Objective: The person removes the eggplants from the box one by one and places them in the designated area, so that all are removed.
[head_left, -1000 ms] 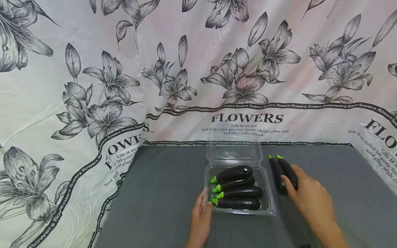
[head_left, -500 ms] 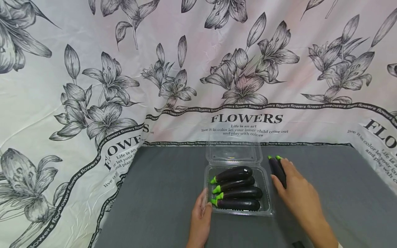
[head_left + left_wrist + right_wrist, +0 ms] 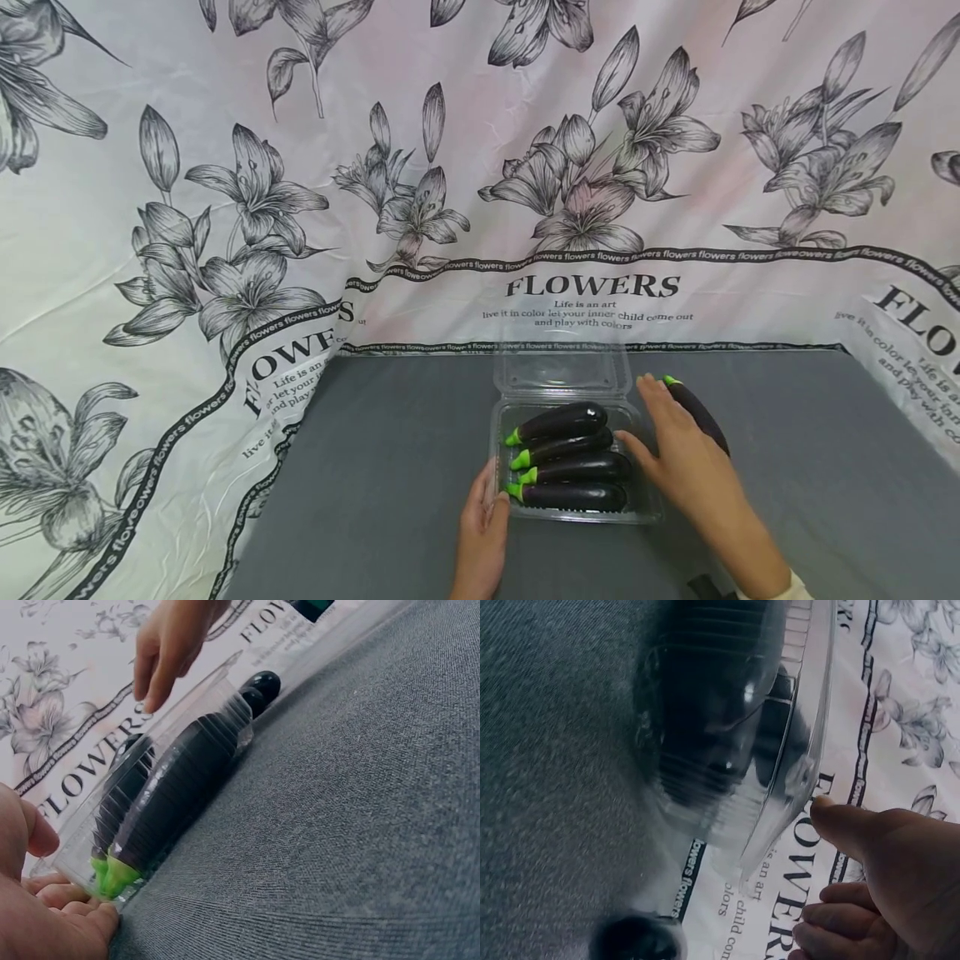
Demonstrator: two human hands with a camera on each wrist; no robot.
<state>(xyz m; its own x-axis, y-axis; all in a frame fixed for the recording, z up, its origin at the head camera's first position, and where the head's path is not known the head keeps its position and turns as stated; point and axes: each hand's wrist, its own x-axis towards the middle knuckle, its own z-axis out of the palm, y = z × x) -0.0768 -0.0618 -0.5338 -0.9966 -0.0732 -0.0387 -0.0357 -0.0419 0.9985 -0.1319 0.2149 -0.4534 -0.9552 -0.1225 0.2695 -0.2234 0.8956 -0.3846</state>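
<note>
Glossy dark-purple, elongated eggplants: four in the clear square plastic box, more beside it. Brace the box; your left hand pinches its edge. Right hand looks empty, thumb apart; nudge gently.

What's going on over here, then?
A person's left hand holds the left edge of an open clear plastic box with four eggplants in it. The right hand, seemingly holding nothing, is at the box's right edge. Another eggplant lies on the grey table beyond it.
</note>
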